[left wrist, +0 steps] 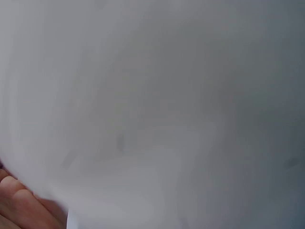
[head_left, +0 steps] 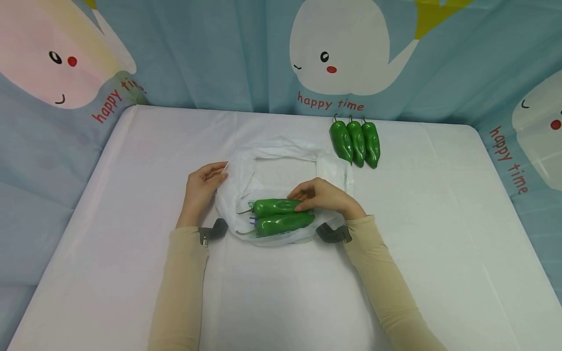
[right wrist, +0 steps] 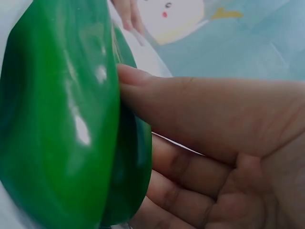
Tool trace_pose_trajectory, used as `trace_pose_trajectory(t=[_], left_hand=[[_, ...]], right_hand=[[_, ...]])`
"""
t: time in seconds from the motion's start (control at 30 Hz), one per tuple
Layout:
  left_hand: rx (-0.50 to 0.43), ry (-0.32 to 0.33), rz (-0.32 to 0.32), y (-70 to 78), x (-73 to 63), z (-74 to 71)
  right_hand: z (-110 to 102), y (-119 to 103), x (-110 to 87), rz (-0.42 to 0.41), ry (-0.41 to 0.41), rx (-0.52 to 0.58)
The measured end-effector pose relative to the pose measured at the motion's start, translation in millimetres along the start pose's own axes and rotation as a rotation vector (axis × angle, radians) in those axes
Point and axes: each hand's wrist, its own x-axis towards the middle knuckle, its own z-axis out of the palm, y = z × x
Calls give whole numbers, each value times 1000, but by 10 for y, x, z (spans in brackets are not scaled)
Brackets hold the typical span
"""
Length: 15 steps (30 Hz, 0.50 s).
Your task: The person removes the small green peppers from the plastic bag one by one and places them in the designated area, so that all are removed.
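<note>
A white plastic bag (head_left: 239, 168) lies spread on the table with its mouth open. Two long green peppers (head_left: 283, 224) lie side by side in its near part, stems toward the left. My right hand (head_left: 322, 197) pinches the tip end of the farther pepper (head_left: 274, 207) between thumb and fingers; the right wrist view shows the thumb (right wrist: 176, 98) against it. At the bag's left edge, my left hand (head_left: 203, 187) grips the plastic with thumb and fingertips. Blurred white plastic (left wrist: 152, 105) fills most of the left wrist view, hiding much of that hand.
Three more green peppers (head_left: 358, 144) lie in a row at the table's far edge, right of the bag. A white cloth covers the table (head_left: 281, 297). Behind it hangs a blue curtain (head_left: 210, 53) with whale prints.
</note>
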Motion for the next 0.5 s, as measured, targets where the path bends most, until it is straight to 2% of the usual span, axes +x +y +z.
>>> trace_pose_trajectory(t=[0.17, 0.5], left_hand=[[8, 3, -8, 6, 2, -1], [7, 1, -4, -1, 3, 0]], right_hand=[[-3, 1, -8, -8, 6, 4], [-72, 39, -39, -18, 99, 0]])
